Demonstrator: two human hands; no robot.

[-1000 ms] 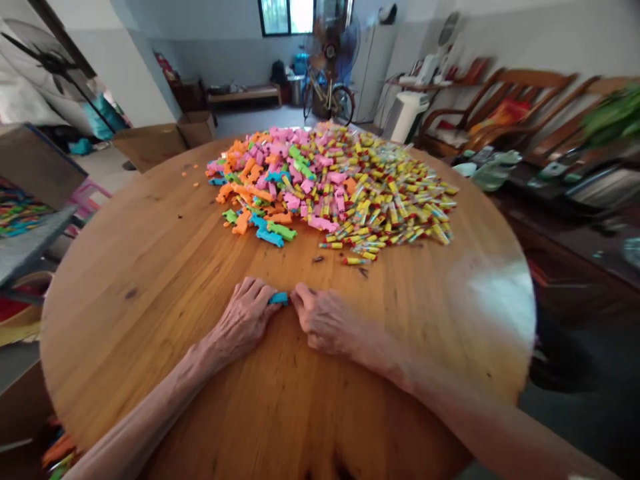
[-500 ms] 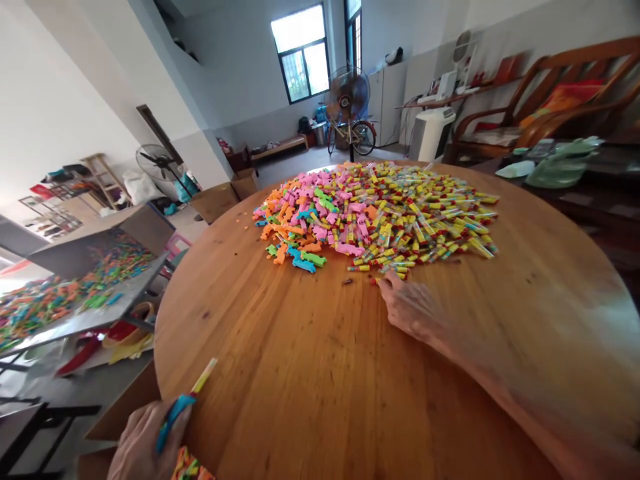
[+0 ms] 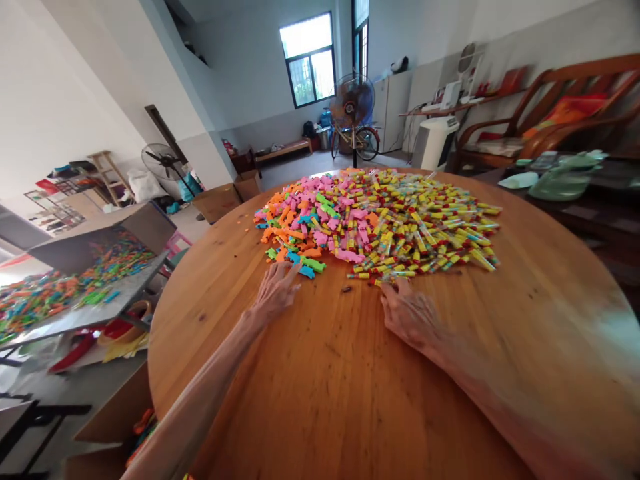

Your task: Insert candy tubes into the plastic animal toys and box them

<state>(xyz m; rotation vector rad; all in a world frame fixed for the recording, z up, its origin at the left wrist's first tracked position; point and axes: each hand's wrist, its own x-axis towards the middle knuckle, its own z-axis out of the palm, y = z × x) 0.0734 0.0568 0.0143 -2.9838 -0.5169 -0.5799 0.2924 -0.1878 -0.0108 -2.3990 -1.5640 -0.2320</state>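
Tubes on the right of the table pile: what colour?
Tubes: mostly yellow, with red and clear parts; best seen in the head view.

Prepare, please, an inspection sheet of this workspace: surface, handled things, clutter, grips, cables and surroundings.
Surface: round wooden table, dark marks in the wood.
Handled things: coloured plastic pieces heaped left; yellow-and-red tubes heaped right, mixing in the middle.
Clutter: small dark bit before the heap.
Grips: left grip at the blue pieces, right grip at the nearest tubes; holding cannot be told.
Cables: nothing seen on the table.
Surroundings: cardboard box lower left; fan and window behind.
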